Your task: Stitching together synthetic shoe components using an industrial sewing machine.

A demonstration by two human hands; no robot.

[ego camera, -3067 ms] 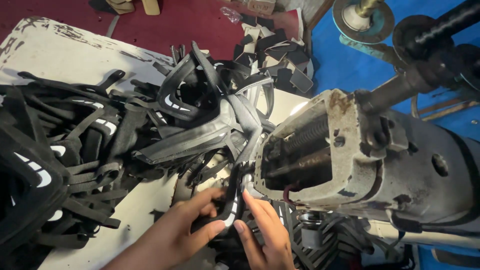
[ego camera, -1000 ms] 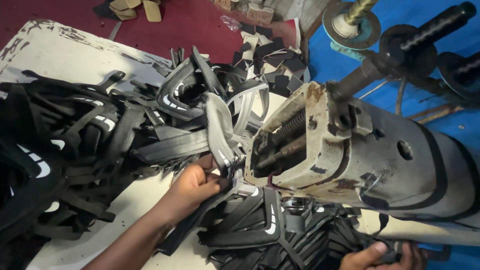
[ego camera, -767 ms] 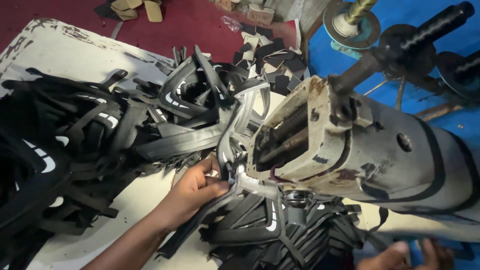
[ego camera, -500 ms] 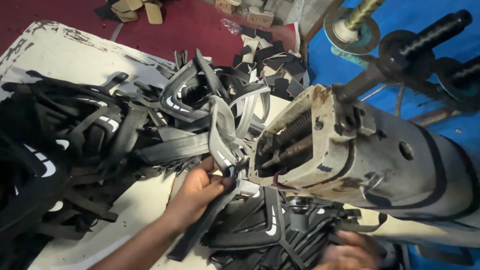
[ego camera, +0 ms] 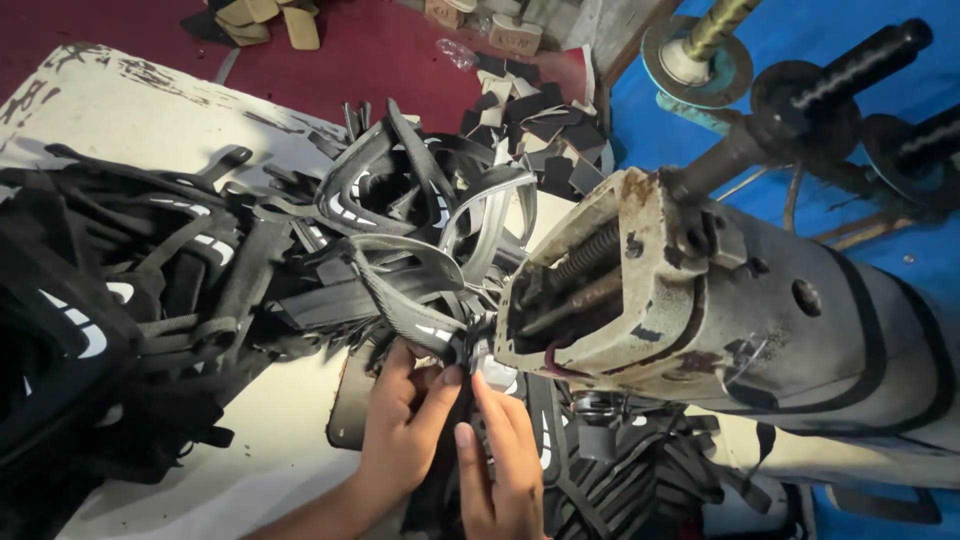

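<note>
A grey strap with white marks curves down to the front of the old sewing machine, just at its rusty head. Both hands meet there. The left hand pinches the strap's lower end with thumb and fingers. The right hand lies just beside it, fingers closed on the same strap, tips up near the machine's foot. Below the hands, dark straps lie under the machine. To the left, a big pile of black straps covers the white surface. Behind the strap stand more curved grey straps. Farther back, small black cut pieces lie on the red floor.
</note>
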